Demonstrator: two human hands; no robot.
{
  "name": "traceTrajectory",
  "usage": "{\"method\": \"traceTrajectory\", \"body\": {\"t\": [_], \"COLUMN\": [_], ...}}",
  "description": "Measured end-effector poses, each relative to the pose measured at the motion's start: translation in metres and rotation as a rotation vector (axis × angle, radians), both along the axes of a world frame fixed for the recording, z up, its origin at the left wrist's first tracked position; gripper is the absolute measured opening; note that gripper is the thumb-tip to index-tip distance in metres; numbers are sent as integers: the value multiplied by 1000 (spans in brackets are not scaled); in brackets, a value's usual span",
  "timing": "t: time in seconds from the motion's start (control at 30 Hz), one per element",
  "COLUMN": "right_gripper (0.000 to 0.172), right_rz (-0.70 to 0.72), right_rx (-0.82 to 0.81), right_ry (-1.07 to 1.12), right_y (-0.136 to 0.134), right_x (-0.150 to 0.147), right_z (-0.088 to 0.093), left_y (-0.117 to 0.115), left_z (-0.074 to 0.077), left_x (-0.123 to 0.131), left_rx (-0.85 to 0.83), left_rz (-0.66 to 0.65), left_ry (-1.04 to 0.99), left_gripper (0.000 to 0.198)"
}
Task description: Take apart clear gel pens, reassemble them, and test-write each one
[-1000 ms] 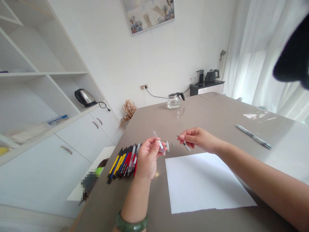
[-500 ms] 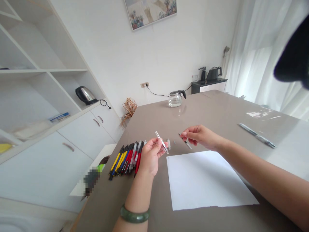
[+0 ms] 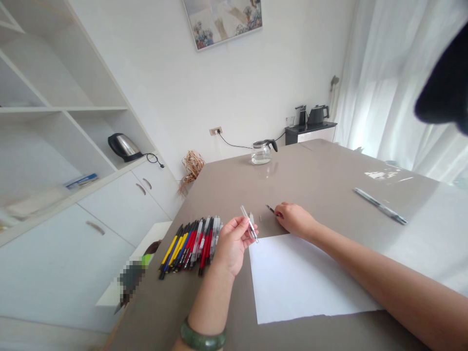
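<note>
My left hand (image 3: pixel 234 239), a green bangle on its wrist, pinches a clear pen barrel (image 3: pixel 244 211) above the paper's far left corner. My right hand (image 3: pixel 295 218) is low at the tabletop beyond the paper, its fingers curled around a thin pen refill. The dark end of the refill (image 3: pixel 269 208) pokes out to the left; the hand hides the rest. Between the hands lie a small clear piece (image 3: pixel 251 217) and a tiny metallic-looking piece (image 3: pixel 261 218). A white sheet of paper (image 3: pixel 303 278) lies partly under my right forearm.
Left of my left hand is a row of yellow, blue, red and clear pens (image 3: pixel 190 246). Several clear pens (image 3: pixel 380 205) lie together at the right. A glass pot (image 3: pixel 261 154) stands at the table's far side. White shelves (image 3: pixel 98 108) line the left.
My right hand has come down to the tabletop with the refill, its fingers now more curled over it. My left hand still holds the barrel, slightly lower. The view has shifted a little.
</note>
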State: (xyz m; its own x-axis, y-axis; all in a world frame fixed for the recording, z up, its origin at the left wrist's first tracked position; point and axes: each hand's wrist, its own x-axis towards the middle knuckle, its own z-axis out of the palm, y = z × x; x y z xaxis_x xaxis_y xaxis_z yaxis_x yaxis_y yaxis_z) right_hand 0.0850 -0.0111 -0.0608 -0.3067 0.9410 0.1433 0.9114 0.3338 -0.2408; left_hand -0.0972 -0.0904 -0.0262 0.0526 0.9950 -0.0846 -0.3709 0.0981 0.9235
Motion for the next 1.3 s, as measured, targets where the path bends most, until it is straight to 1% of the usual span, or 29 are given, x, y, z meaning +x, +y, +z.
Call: {"method": "traceTrajectory", "body": {"t": [0.2,0.37,0.5,0.6,0.67,0.7,0.77,0.87,0.93,1.0,1.07,1.3], "right_gripper": [25,22,19,18,15,13,10,18,21,23,24,22], "right_rz": [4,33,33,22,-6,-23,-27,73,138,170,183,201], "right_rx": [-17,-28,-39,-36,-16,-15,-51,-123,-131,-149,-180,-285], "right_ry": [-96,-134,-131,-110,5,118,446,947,1140,1209,1210,1135], "right_y": [3,2,2,3,1,0,-5,-17,-26,-33,-37,-37], "right_x": [5,7,9,12,15,16,17,15,12,8,4,-2], "right_z": [2,5,6,12,21,27,41,64,76,82,84,76], "left_y": [-1,-2,-1,-1,-1,-1,-1,0,1,1,0,-2], "left_z": [0,0,1,0,-2,-3,-6,-11,-12,-13,-12,-8], "left_x": [2,3,5,6,6,7,8,10,12,13,14,14], "left_rx": [-13,-27,-19,9,42,63,105,155,179,196,203,168], "left_rz": [-36,-34,-38,-40,-35,-31,-23,-24,-28,-34,-50,-100], "left_ry": [-35,-23,15,103,197,249,346,452,492,508,504,424], "left_gripper": [18,18,19,20,21,21,22,22,21,21,21,24]}}
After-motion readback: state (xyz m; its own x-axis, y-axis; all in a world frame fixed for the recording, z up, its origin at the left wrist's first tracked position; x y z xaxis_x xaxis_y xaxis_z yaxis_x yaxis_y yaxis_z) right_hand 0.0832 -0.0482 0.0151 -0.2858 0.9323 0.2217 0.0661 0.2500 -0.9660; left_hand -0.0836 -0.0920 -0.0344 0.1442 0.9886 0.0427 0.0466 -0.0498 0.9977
